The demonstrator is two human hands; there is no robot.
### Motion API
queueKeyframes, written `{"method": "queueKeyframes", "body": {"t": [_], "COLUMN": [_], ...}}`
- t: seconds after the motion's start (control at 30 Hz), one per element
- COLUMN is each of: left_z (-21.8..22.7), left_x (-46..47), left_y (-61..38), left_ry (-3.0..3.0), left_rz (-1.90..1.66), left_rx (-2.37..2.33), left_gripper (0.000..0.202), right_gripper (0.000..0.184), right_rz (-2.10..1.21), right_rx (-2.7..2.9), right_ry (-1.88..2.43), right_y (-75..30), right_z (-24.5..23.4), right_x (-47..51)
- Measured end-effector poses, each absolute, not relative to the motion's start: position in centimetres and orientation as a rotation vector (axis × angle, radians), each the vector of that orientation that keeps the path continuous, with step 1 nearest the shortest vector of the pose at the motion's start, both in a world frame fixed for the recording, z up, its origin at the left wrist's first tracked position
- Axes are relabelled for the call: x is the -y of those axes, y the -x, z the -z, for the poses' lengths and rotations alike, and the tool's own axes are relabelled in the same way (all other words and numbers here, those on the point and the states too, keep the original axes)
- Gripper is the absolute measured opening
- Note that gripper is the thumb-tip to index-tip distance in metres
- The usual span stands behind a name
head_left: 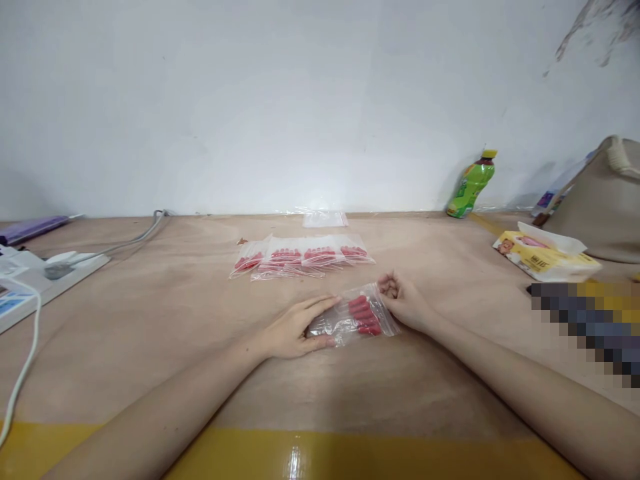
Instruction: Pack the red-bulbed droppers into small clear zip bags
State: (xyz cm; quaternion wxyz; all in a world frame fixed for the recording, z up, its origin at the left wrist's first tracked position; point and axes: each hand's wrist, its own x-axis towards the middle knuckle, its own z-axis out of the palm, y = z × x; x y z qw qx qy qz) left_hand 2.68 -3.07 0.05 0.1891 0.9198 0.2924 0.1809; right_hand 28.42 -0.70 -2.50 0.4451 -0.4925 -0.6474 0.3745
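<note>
A clear zip bag with several red, finger-shaped pieces inside lies on the table in front of me. My left hand rests at the bag's left end, its fingers stretched out and the thumb apart, touching the plastic. At the right edge of the bag, my right hand has its fingers curled and closed on the plastic. The red pieces sit in a stack toward the right side of the bag. Behind it, several filled zip bags with similar red pieces lie overlapping in a row.
Flat clear plastic lies by the wall. A green bottle leans there. To the right are a yellow tissue pack and a beige bag. A power strip with cables and a purple packet occupy the left.
</note>
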Motion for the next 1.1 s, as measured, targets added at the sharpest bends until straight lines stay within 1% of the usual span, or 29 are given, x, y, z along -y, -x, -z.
{"method": "queueKeyframes", "body": {"t": [0.07,0.1,0.2,0.27,0.37,0.43,0.47,0.53,0.67,0.73,0.83,0.9,0.97,1.1], "left_z": [0.0,0.1,0.4,0.8,1.3,1.4,1.3,0.9,-0.3,-0.7,-0.7,-0.6,-0.4,0.1], "left_x": [2.9,2.8,2.1,1.6,1.1,1.1,1.2,1.2,0.1,-1.2,-3.5,-4.6,-5.4,-6.2], "left_y": [-2.6,-2.6,-2.5,-2.4,-2.2,-2.3,-2.4,-2.7,-3.8,-4.2,-4.4,-4.1,-3.7,-2.5], "left_ry": [-2.593,-2.602,-2.674,-2.722,-2.744,-2.747,-2.759,-2.827,-3.067,-3.152,-3.205,-3.218,-3.222,-3.193], "left_rz": [-0.505,-0.523,-0.735,-0.935,-1.068,-1.088,-1.096,-1.089,-0.879,-0.770,-0.635,-0.533,-0.492,-0.618], "left_rx": [-0.809,-0.809,-0.883,-0.993,-1.117,-1.127,-1.124,-1.123,-1.165,-1.196,-1.286,-1.316,-1.327,-1.370], "left_gripper": [0.063,0.061,0.045,0.032,0.022,0.021,0.020,0.021,0.034,0.041,0.045,0.044,0.042,0.038], "right_gripper": [0.036,0.035,0.020,0.017,0.024,0.031,0.032,0.030,0.022,0.023,0.029,0.030,0.030,0.028], "right_rz": [-0.895,-0.902,-0.924,-0.946,-1.087,-1.165,-1.153,-0.983,-0.356,-0.128,0.144,0.305,0.422,0.541], "right_rx": [1.628,1.685,1.852,1.883,1.928,1.995,2.032,2.104,2.206,2.299,2.468,2.511,2.517,2.484], "right_ry": [1.189,1.180,1.192,1.193,1.123,1.060,1.045,1.028,0.930,0.836,0.613,0.495,0.467,0.540], "right_y": [-28.6,-28.7,-29.1,-29.7,-30.8,-31.6,-31.8,-32.2,-31.9,-31.5,-30.9,-30.9,-31.2,-32.1], "right_z": [2.6,2.6,2.3,1.9,1.3,1.0,0.9,1.1,1.7,1.8,1.9,2.0,2.1,1.9], "right_x": [0.7,0.7,0.8,0.9,1.1,1.2,1.3,1.3,1.0,0.9,0.7,0.4,0.2,0.1]}}
